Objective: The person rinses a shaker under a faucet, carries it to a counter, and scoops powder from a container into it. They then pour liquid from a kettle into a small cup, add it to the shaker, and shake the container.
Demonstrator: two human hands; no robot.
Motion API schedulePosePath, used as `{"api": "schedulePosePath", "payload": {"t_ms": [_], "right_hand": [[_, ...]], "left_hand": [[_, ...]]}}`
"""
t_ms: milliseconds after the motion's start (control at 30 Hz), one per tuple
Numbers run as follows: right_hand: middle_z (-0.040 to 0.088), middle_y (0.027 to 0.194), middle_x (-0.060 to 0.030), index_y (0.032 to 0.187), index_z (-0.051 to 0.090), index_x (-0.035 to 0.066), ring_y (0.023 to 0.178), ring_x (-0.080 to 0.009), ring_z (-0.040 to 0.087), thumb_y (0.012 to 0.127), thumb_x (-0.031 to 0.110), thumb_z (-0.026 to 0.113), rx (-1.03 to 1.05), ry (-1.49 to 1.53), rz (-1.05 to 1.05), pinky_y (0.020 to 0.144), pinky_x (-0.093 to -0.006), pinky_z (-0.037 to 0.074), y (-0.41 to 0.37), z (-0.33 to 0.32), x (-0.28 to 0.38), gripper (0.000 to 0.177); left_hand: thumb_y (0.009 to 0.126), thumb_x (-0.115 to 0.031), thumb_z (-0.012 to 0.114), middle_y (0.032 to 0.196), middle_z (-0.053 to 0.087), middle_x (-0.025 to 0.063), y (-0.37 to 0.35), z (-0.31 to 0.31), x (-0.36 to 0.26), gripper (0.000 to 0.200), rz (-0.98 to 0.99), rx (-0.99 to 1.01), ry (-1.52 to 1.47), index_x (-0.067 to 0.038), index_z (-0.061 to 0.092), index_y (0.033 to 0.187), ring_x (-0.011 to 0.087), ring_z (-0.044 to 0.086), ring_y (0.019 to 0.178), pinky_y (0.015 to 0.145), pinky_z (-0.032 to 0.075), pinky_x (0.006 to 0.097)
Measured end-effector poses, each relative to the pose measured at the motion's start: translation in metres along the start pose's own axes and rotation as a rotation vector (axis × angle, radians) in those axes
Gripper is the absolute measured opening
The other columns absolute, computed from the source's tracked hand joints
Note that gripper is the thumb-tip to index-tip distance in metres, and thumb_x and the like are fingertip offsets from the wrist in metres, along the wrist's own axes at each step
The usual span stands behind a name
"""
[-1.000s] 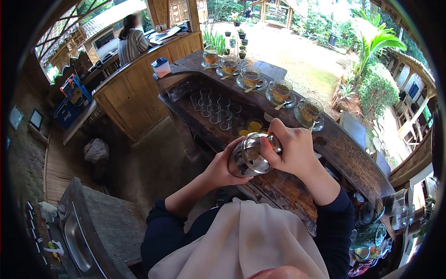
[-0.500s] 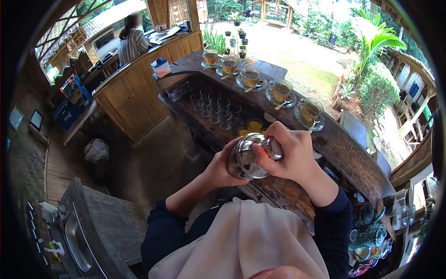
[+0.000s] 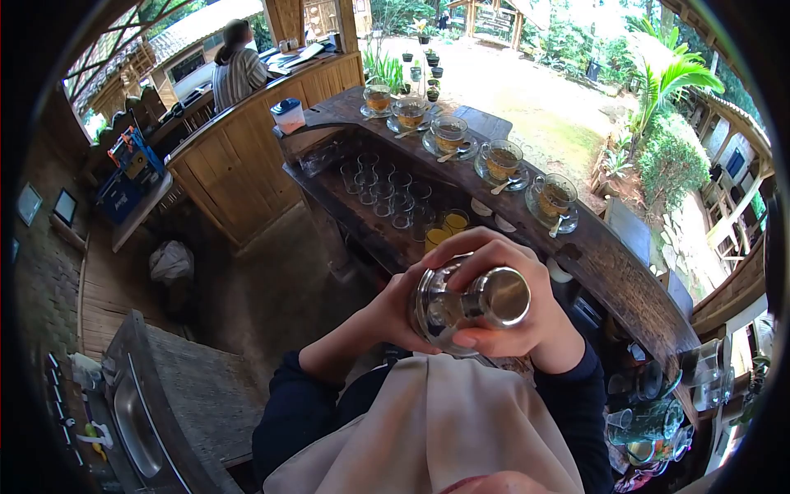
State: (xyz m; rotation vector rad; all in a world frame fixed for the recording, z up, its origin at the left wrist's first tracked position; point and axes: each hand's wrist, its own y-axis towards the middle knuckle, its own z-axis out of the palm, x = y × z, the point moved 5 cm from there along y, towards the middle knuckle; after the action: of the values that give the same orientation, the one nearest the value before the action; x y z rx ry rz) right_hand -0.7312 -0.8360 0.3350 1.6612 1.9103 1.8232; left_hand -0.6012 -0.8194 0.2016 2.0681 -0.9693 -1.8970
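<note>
A shiny steel cocktail shaker [image 3: 505, 296] is held in front of my chest, tilted with its rounded cap towards the camera. My left hand [image 3: 393, 313] wraps round the shaker's body from the left. Curled over its shoulder from the right, the fingers of my right hand [image 3: 541, 306] close about the neck and cap. Just beyond the shaker, glasses of yellow liquid [image 3: 455, 221] stand on the lower shelf of the counter, partly hidden by my hands. Several clear glasses [image 3: 401, 200] are grouped to their left.
Glass cups of amber drink [image 3: 500, 161] on saucers with spoons line the curved wooden counter [image 3: 634, 288]. A lidded plastic tub [image 3: 288, 116] sits at its far left end. Glass jars [image 3: 650, 418] are at lower right, a sink [image 3: 136, 428] at lower left. Another person [image 3: 239, 74] is behind a wooden desk.
The shaker has turned so its cap faces the camera more. My right hand has shifted from gripping the cap's top to wrapping round the neck and side.
</note>
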Motion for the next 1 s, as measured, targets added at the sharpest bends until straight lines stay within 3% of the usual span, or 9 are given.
{"api": "schedulePosePath", "payload": {"t_ms": [100, 200, 267, 433, 600, 667, 800, 867, 1000], "right_hand": [[0.064, 0.102, -0.0225, 0.094, 0.058, 0.005, 0.094, -0.0340, 0.065, 0.065, 0.022, 0.079, 0.074, 0.069, 0.003, 0.087, -0.0434, 0.050, 0.002, 0.003, 0.002, 0.040], [0.065, 0.097, -0.0205, 0.094, 0.056, 0.004, 0.093, -0.0335, 0.064, 0.067, 0.022, 0.078, 0.065, 0.063, -0.029, 0.085, -0.0436, 0.051, 0.002, 0.004, 0.002, 0.039], [0.065, 0.093, -0.0170, 0.093, 0.056, 0.003, 0.086, -0.0264, 0.067, 0.066, 0.013, 0.078, 0.037, 0.082, 0.013, 0.075, -0.0320, 0.052, 0.002, 0.002, 0.002, 0.036], [0.065, 0.091, -0.0169, 0.092, 0.055, 0.003, 0.082, -0.0266, 0.068, 0.065, 0.014, 0.076, 0.043, 0.084, -0.022, 0.071, -0.0313, 0.053, 0.002, -0.002, -0.001, 0.036], [0.066, 0.090, -0.0173, 0.091, 0.055, 0.002, 0.081, -0.0267, 0.068, 0.065, 0.015, 0.076, 0.019, 0.145, -0.020, 0.070, -0.0310, 0.053, -0.001, -0.009, -0.008, 0.036], [0.064, 0.090, -0.0212, 0.090, 0.055, 0.000, 0.089, -0.0337, 0.064, 0.067, 0.018, 0.074, -0.013, 0.219, 0.130, 0.082, -0.0442, 0.050, -0.004, -0.011, -0.014, 0.035], [0.066, 0.088, -0.0188, 0.091, 0.054, 0.002, 0.082, -0.0283, 0.067, 0.064, 0.014, 0.076, 0.050, 0.186, 0.016, 0.073, -0.0335, 0.053, -0.004, -0.012, -0.016, 0.036], [0.065, 0.087, -0.0219, 0.088, 0.056, 0.000, 0.088, -0.0347, 0.064, 0.062, 0.020, 0.076, -0.064, 0.295, 0.118, 0.083, -0.0456, 0.049, -0.012, -0.013, -0.022, 0.039], [0.065, 0.086, -0.0219, 0.088, 0.055, 0.000, 0.088, -0.0351, 0.063, 0.060, 0.020, 0.076, -0.072, 0.325, 0.141, 0.083, -0.0453, 0.049, -0.010, -0.013, -0.026, 0.040]], "left_hand": [[0.050, -0.020, 0.091, 0.124, 0.052, 0.0114, -0.002, 0.001, -0.013, 0.104, 0.133, -0.012, 0.016, -0.003, 0.035, 0.136, 0.0206, 0.053, 0.115, 0.096, 0.043, 0.0347], [0.050, -0.020, 0.091, 0.125, 0.051, 0.0114, -0.007, 0.007, 0.007, 0.103, 0.049, 0.010, -0.076, -0.002, 0.036, 0.135, 0.0204, 0.052, 0.116, 0.096, 0.043, 0.0344], [0.050, -0.019, 0.091, 0.126, 0.050, 0.0115, -0.009, 0.011, 0.022, 0.101, -0.034, 0.031, -0.165, -0.002, 0.036, 0.133, 0.0201, 0.052, 0.116, 0.096, 0.043, 0.0341], [0.050, -0.018, 0.090, 0.125, 0.051, 0.0112, 0.000, 0.008, -0.008, 0.102, 0.115, -0.009, -0.129, -0.001, 0.035, 0.134, 0.0195, 0.052, 0.116, 0.097, 0.042, 0.0335], [0.050, -0.016, 0.089, 0.121, 0.054, 0.0107, 0.004, 0.014, -0.001, 0.102, -0.106, 0.014, -0.290, -0.002, 0.033, 0.135, 0.0186, 0.053, 0.114, 0.097, 0.042, 0.0328], [0.051, -0.016, 0.088, 0.121, 0.054, 0.0106, 0.006, 0.016, -0.003, 0.101, -0.141, 0.015, -0.315, -0.002, 0.034, 0.134, 0.0186, 0.053, 0.114, 0.097, 0.042, 0.0326], [0.052, -0.014, 0.087, 0.121, 0.054, 0.0104, 0.007, 0.017, -0.001, 0.101, -0.137, 0.030, -0.314, -0.003, 0.032, 0.136, 0.0182, 0.053, 0.113, 0.096, 0.042, 0.0322], [0.052, -0.012, 0.087, 0.121, 0.053, 0.0105, 0.010, 0.017, -0.005, 0.102, -0.134, 0.039, -0.271, -0.003, 0.030, 0.136, 0.0180, 0.053, 0.114, 0.097, 0.041, 0.0324], [0.054, -0.009, 0.086, 0.122, 0.052, 0.0095, 0.011, 0.018, -0.001, 0.103, -0.144, 0.092, -0.274, -0.004, 0.027, 0.138, 0.0179, 0.051, 0.116, 0.099, 0.040, 0.0331]]}}
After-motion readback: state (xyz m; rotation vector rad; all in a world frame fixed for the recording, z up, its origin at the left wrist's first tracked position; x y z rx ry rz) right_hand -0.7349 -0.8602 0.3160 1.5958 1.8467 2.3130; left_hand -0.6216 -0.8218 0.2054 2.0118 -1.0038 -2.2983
